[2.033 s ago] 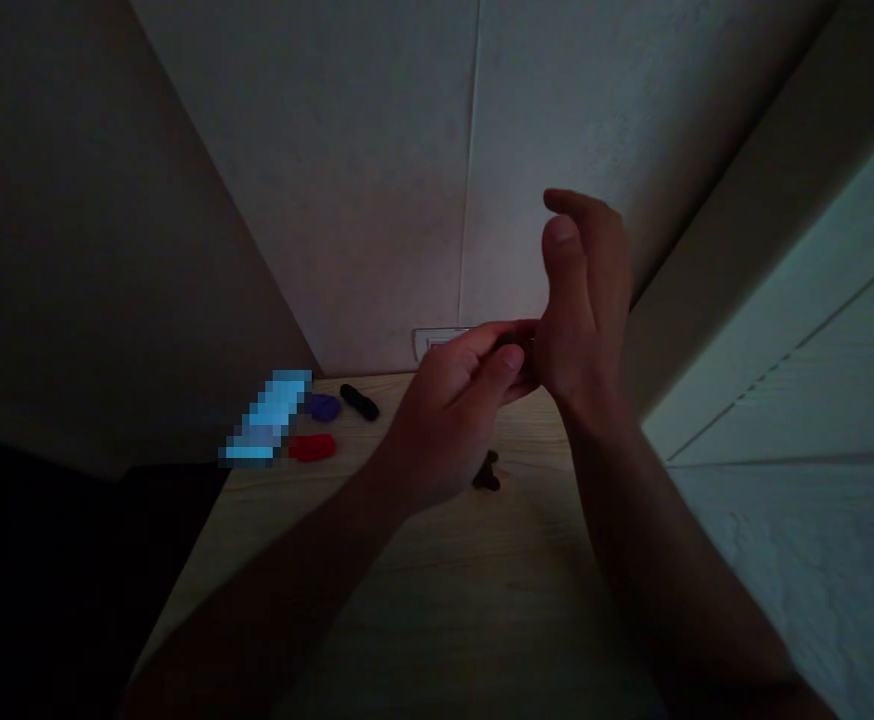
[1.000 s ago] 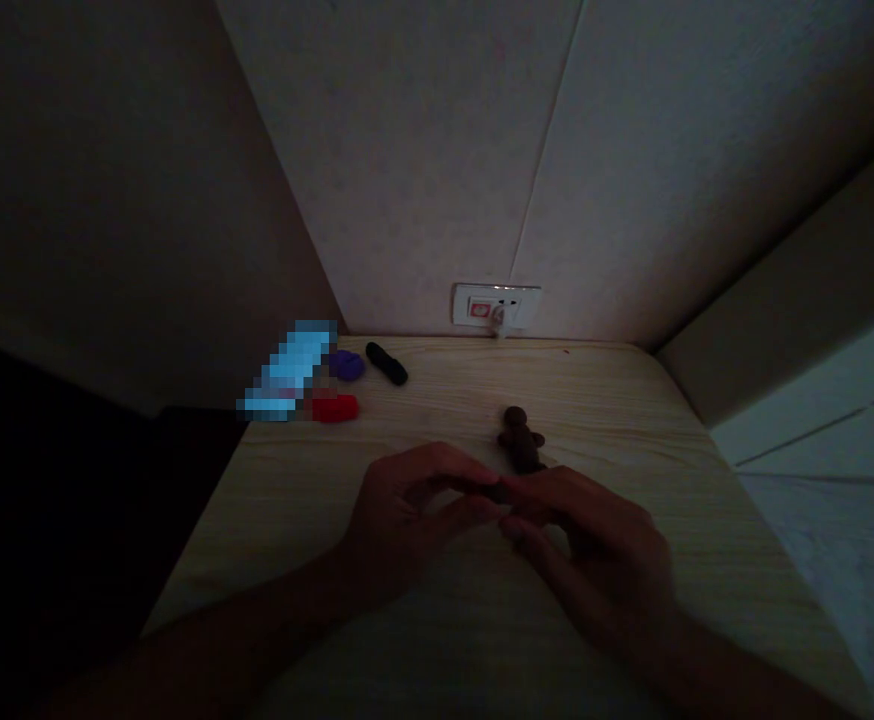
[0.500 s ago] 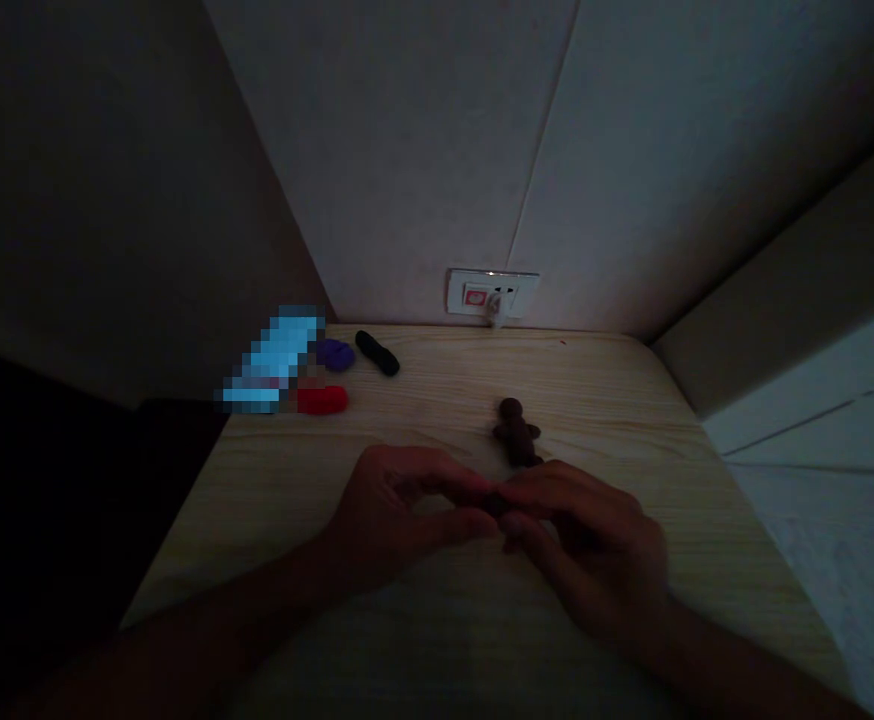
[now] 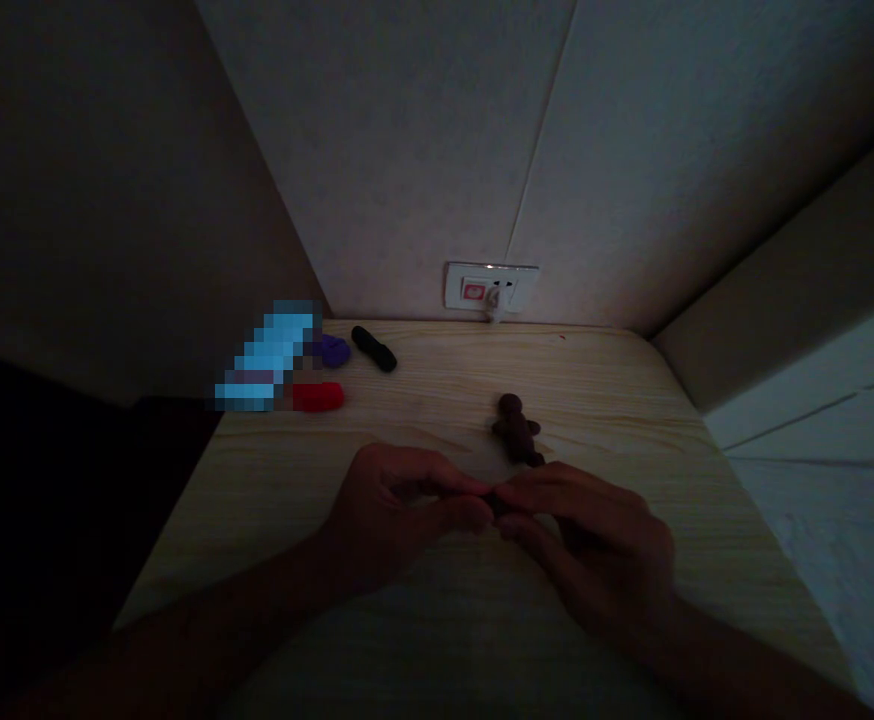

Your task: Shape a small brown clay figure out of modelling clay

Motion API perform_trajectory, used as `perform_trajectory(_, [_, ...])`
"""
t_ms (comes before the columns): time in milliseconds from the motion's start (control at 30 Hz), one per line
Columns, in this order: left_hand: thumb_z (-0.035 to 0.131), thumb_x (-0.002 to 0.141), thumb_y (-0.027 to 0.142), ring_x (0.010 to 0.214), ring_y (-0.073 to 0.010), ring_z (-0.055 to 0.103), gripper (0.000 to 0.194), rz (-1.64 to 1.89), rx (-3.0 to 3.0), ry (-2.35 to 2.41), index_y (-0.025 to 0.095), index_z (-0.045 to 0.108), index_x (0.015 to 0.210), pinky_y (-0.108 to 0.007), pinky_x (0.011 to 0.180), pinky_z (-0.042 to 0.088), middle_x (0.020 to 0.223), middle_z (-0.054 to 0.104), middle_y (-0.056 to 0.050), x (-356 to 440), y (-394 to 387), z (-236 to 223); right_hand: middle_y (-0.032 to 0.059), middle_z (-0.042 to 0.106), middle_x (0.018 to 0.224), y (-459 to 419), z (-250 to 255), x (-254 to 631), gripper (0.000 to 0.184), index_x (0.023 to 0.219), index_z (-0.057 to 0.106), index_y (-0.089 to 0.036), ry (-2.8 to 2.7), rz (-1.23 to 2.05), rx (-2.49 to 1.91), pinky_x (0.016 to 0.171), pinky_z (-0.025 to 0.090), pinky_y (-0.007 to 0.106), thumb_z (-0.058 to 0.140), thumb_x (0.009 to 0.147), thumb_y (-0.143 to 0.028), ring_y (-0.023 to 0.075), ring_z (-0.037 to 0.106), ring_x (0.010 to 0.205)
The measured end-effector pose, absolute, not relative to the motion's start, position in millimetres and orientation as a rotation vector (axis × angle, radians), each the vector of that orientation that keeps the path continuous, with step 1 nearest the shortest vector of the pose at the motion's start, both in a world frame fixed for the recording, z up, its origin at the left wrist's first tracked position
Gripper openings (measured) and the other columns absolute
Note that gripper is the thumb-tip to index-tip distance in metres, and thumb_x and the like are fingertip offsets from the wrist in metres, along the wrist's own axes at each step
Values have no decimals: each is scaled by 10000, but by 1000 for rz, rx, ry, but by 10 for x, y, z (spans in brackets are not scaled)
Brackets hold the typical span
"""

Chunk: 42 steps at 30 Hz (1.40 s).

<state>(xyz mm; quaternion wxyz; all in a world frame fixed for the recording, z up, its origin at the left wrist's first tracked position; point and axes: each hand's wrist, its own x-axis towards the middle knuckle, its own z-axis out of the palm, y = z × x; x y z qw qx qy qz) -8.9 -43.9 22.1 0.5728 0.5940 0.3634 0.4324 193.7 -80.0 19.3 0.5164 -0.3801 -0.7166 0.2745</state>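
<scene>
Between the fingertips of both hands is a small dark brown piece of modelling clay point(image 4: 495, 503), mostly covered by the fingers. My left hand point(image 4: 399, 515) pinches its left side with thumb and forefinger. My right hand point(image 4: 594, 540) grips the right side, also between thumb and fingers. Just beyond the right fingers a brown clay figure point(image 4: 515, 430) lies on the table. It has a round head, a longer body and short limbs; its lower end is close to my right hand.
On the wooden table's point(image 4: 437, 365) far left lie a red clay piece point(image 4: 321, 397), a purple clay lump point(image 4: 334, 350) and a black clay stick point(image 4: 374, 349). A bright pixelated object point(image 4: 268, 355) sits at the left edge. The wall behind carries a socket plate point(image 4: 491, 289).
My fingertips have shifted slightly on the small brown clay piece, the right thumb a little apart from the left. The view has tilted slightly; the clay figure stays in place.
</scene>
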Motion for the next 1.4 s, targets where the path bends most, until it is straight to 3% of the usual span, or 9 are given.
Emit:
perform_trajectory(200, [889, 738, 224, 725, -203, 775, 149, 1001, 1393, 825, 231, 828, 875, -286, 667, 622, 813, 829, -33, -96, -456, 186, -5, 802, 767, -789, 236, 1912, 209, 964, 810, -261, -1637, 739, -961, 588, 627, 251, 792, 833, -99, 159, 742, 624])
perform_trajectory(467, [857, 774, 171, 709, -151, 743, 90, 1070, 1410, 784, 202, 815, 848, -226, 657, 588, 793, 803, -21, -78, -437, 198, 24, 819, 967, -815, 142, 1941, 385, 1184, 745, -278, -1710, 699, -895, 730, 659, 281, 799, 845, -103, 183, 781, 820])
perform_trajectory(600, [860, 782, 198, 693, -136, 723, 65, 1076, 1443, 771, 182, 801, 806, -208, 651, 570, 747, 780, -19, -84, -447, 175, 13, 827, 927, -821, 180, 1943, 299, 1105, 775, -243, -1763, 626, -888, 695, 648, 235, 784, 854, -80, 159, 777, 782])
perform_trajectory(733, [863, 782, 194, 741, -142, 747, 134, 1030, 1387, 751, 186, 792, 896, -214, 693, 591, 823, 805, -25, -95, -467, 148, -14, 825, 870, -812, 210, 1934, 245, 1038, 792, -236, -1698, 654, -960, 665, 630, 188, 811, 834, -100, 129, 771, 724])
perform_trajectory(1067, [833, 806, 140, 758, -142, 736, 144, 1133, 1538, 736, 223, 809, 921, -234, 699, 586, 843, 796, -10, -107, -446, 135, -37, 836, 960, -806, 152, 1921, 430, 1170, 764, -299, -1651, 680, -956, 758, 642, 177, 837, 804, -85, 118, 788, 781])
perform_trajectory(1400, [828, 825, 182, 732, -142, 731, 88, 1137, 1591, 734, 207, 806, 907, -228, 675, 579, 814, 790, -21, -103, -446, 152, -37, 828, 872, -828, 173, 1910, 277, 1032, 792, -267, -1633, 725, -982, 699, 631, 165, 843, 807, -115, 114, 778, 741])
